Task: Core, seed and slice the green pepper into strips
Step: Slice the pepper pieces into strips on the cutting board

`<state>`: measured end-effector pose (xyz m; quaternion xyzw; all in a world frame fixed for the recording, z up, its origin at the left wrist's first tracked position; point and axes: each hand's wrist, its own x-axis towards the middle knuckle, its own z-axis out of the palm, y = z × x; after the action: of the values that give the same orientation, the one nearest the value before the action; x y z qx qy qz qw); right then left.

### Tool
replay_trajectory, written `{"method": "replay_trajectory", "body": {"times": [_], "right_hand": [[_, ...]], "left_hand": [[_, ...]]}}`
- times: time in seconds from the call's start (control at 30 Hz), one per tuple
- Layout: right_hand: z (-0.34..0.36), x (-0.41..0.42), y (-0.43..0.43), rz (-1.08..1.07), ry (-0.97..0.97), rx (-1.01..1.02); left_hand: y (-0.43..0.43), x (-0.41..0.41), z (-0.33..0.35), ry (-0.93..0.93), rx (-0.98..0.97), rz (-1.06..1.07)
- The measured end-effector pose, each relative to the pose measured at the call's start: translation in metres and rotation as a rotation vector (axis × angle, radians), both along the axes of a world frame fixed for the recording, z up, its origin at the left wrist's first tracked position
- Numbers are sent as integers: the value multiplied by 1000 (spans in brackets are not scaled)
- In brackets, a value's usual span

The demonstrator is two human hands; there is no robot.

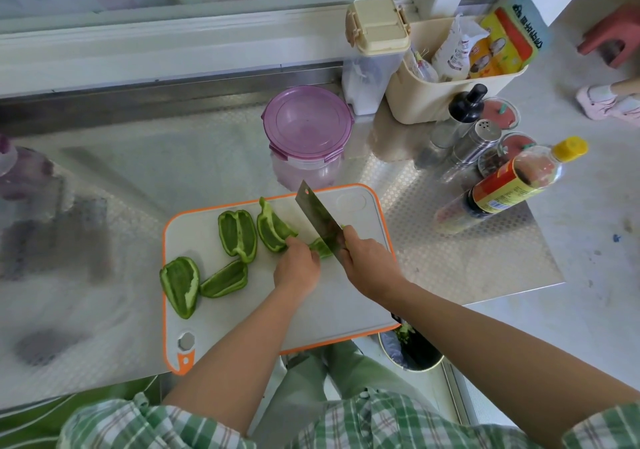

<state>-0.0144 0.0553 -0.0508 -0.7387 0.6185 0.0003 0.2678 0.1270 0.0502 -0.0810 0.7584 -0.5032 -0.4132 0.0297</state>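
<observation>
A white cutting board with an orange rim (242,320) lies on the steel counter. Several cored green pepper pieces rest on it: one at the left edge (180,284), one beside it (225,279), one further back (237,234) and one near my left hand (273,229). My left hand (296,265) has curled fingers and holds down a small pepper piece (320,248). My right hand (369,261) grips a cleaver (318,220), whose blade stands against that piece. The piece is partly hidden by hand and blade.
A purple-lidded container (308,126) stands just behind the board. Bottles and shakers (498,185) crowd the right side, with a beige bin (446,81) of packets and a lidded box (375,33) behind. A waste bin (412,348) sits below the counter edge.
</observation>
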Motion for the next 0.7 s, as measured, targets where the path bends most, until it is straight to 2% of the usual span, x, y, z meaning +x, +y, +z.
{"method": "replay_trajectory", "body": {"times": [0.27,0.53,0.7], "right_hand": [[-8,5,0,-23,-9,41],[-7,21,-7,-14,104,45],[-11,16,-11,-86,13,54]], "left_hand": [[2,-4,-1,-64,-18,21],[2,-2,4,-99,-55,-29],[4,1,6,-71,-68,-21]]}}
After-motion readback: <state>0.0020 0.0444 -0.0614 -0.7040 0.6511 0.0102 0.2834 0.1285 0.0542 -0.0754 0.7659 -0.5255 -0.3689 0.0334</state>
